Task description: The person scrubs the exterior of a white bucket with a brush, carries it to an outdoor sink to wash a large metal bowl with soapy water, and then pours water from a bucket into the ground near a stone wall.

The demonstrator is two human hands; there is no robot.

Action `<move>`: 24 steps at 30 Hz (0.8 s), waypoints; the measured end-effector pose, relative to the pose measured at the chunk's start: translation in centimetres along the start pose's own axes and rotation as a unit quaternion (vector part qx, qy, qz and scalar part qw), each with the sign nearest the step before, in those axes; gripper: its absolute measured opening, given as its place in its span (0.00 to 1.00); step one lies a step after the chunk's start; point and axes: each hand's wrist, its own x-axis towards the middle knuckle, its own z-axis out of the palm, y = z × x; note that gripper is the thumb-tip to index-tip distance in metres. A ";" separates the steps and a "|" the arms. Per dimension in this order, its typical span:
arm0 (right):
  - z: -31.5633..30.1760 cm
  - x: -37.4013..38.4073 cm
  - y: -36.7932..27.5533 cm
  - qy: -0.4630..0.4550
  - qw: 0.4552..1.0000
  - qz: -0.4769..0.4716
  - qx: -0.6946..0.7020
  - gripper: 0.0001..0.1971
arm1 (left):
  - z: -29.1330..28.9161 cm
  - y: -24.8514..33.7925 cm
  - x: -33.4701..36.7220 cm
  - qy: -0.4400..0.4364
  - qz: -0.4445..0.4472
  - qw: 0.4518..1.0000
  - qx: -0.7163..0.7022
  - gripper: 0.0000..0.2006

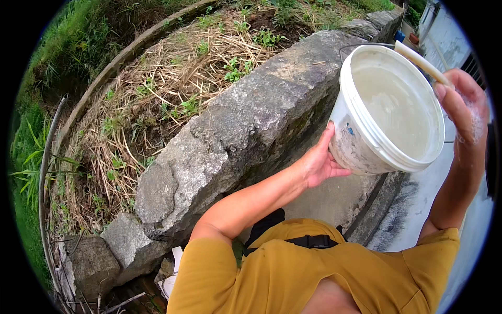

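A white plastic bucket (361, 131) with cloudy water (395, 107) in it is held up at the right, tilted with its mouth facing up and to the right. My left hand (320, 161) is pressed against its lower side, thumb up along the wall and fingers partly hidden beneath. My right hand (463, 99) closes on the end of a pale tube-shaped grip (423, 64), which seems to sit on the bucket's thin wire handle. White suds cling to my right hand and wrist.
A rough stone wall (251, 120) runs diagonally beside me. Behind it lies a bed of dry straw (136, 99) with small green plants. A concrete path (340, 201) lies below the bucket, with a whitish building wall (413, 204) at the right. Below left, thin sticks (123, 302) stick out.
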 end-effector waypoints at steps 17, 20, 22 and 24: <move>32.0 31.0 -2.3 -0.143 0.918 -0.219 0.298 0.10 | -18.7 31.8 -7.7 0.447 0.261 0.855 0.040 0.38; 39.4 31.7 -0.1 -0.163 0.922 -0.200 0.289 0.11 | -23.2 30.5 -8.0 0.510 0.240 0.826 0.020 0.34; 43.7 32.4 1.2 -0.208 0.923 -0.159 0.283 0.13 | -26.3 30.1 -7.4 0.525 0.218 0.822 -0.006 0.32; 46.9 34.0 1.4 -0.224 0.922 -0.164 0.271 0.14 | -28.3 30.1 -6.4 0.511 0.204 0.834 -0.035 0.30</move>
